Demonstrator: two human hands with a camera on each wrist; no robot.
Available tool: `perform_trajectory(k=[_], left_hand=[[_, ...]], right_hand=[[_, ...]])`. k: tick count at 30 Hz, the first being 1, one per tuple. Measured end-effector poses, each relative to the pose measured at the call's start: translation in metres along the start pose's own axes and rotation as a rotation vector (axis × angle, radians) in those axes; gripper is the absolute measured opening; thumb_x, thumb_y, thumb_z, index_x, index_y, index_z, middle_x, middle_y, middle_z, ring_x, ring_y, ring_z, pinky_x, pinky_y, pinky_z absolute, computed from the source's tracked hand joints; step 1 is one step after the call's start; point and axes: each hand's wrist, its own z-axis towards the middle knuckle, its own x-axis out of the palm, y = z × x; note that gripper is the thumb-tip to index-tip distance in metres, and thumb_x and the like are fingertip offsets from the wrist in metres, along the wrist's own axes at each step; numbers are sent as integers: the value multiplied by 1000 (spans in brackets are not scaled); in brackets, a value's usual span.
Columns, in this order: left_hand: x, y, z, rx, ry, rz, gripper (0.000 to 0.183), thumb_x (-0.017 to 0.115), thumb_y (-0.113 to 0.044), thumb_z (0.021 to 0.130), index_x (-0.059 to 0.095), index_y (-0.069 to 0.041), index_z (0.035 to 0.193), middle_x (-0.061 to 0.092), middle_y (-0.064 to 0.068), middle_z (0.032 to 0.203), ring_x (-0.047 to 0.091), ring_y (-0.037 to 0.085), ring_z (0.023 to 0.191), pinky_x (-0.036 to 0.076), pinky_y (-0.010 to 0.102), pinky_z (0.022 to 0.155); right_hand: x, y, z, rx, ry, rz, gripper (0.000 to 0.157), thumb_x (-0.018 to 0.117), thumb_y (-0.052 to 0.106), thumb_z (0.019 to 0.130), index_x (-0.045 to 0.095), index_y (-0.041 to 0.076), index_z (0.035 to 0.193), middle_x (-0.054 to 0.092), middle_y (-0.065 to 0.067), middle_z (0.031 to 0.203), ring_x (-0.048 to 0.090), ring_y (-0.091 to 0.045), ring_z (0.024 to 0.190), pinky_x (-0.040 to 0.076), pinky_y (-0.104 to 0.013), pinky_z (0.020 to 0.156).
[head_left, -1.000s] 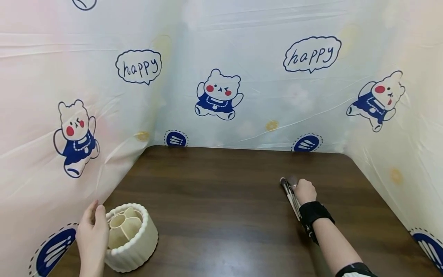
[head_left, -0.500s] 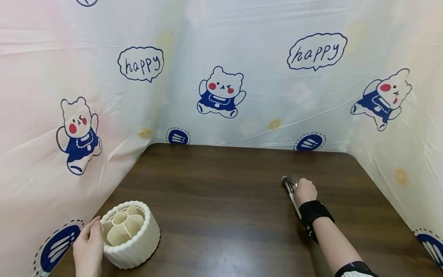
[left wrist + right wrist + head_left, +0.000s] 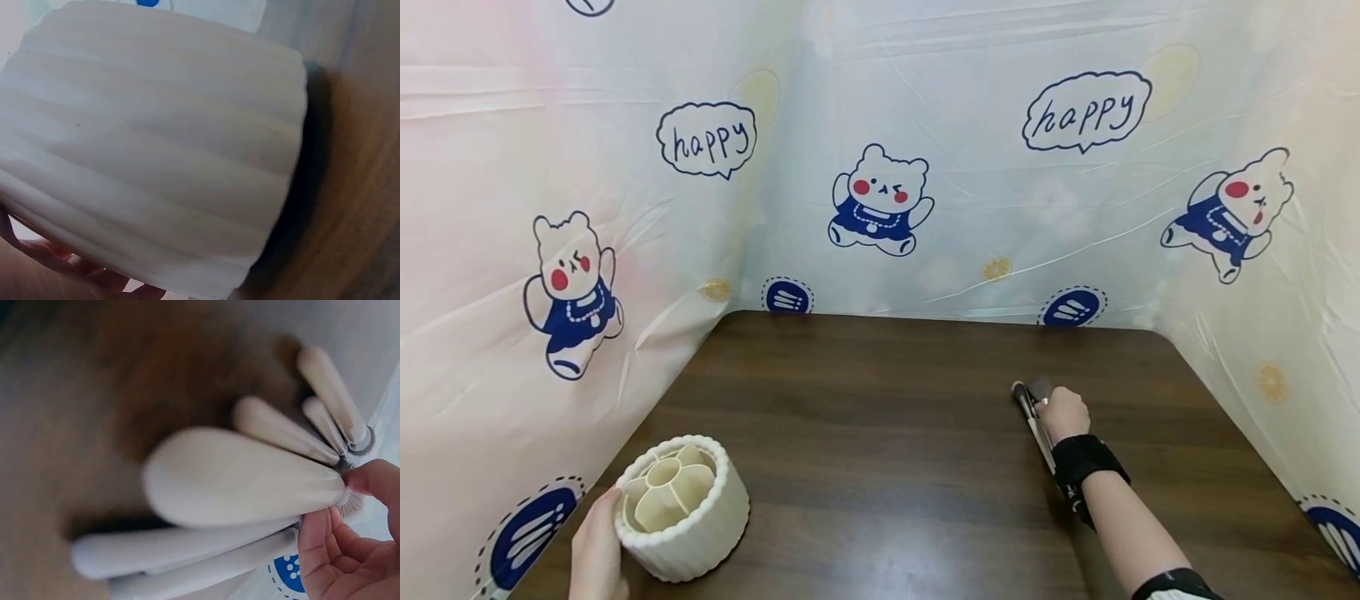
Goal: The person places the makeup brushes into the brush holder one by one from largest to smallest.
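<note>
A cream, ridged makeup brush holder [image 3: 696, 533], with petal-shaped compartments round a central tube, stands at the table's left front. My left hand [image 3: 597, 546] holds it at its left side; the fingers are partly hidden behind the wall. In the left wrist view the holder's side [image 3: 150, 144] fills most of the picture, with finger edges along the bottom left. At the right, my right hand [image 3: 1064, 414] pinches a thick-handled makeup brush [image 3: 244, 481] near its bristle end. Several other makeup brushes [image 3: 187, 547] with pale handles lie round it on the table.
The dark brown wooden table [image 3: 865, 417] has rounded back corners. A pale curtain [image 3: 970, 208] printed with bears and "happy" bubbles hangs close along the back and both sides.
My left hand has come down against the holder's left side, and its fingers have gone behind the wall. The right hand stays at the brushes. The view has shifted slightly.
</note>
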Motion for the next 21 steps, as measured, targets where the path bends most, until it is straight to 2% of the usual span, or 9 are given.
perform_trajectory(k=[3, 5, 9, 14, 17, 21], left_hand=[[2, 1, 1, -18, 7, -27, 12, 47, -38, 97, 58, -44, 100, 54, -42, 80, 51, -20, 78, 36, 4, 83], [2, 1, 2, -25, 23, -51, 12, 48, -38, 97, 59, -43, 99, 55, -41, 82, 52, -19, 79, 37, 5, 83], [1, 1, 2, -46, 44, -112, 14, 50, -37, 96, 61, -42, 88, 57, -37, 84, 54, -16, 80, 40, 7, 77], [2, 0, 1, -48, 48, -129, 20, 51, -33, 96, 63, -40, 81, 58, -34, 82, 55, -14, 80, 43, 8, 73], [4, -1, -1, -38, 50, -132, 26, 47, -31, 97, 63, -40, 79, 58, -33, 81, 55, -13, 77, 43, 8, 71], [7, -2, -3, -28, 61, -139, 28, 44, -29, 98, 62, -39, 80, 57, -32, 81, 55, -14, 76, 44, 7, 70]], right_hand=[[-5, 0, -1, 21, 17, 36, 27, 56, 17, 85, 52, 0, 65, 60, -25, 76, 59, -38, 68, 46, -43, 55], [-9, 0, -2, 26, 34, 62, 26, 56, 18, 85, 52, 0, 67, 59, -25, 76, 58, -36, 67, 45, -42, 55], [-15, 0, -4, 29, 70, 97, 27, 55, 18, 87, 51, -2, 69, 55, -19, 69, 53, -30, 62, 42, -37, 55], [-22, -2, -3, 36, 83, 99, 29, 54, 20, 87, 56, -7, 77, 59, -23, 77, 56, -32, 68, 46, -40, 63], [-26, -3, -2, 45, 85, 123, 29, 55, 20, 88, 57, -5, 73, 59, -20, 73, 56, -31, 69, 46, -39, 64], [-33, -5, -3, 50, 106, 196, 34, 54, 19, 89, 55, 2, 60, 53, -6, 57, 51, -22, 59, 41, -31, 58]])
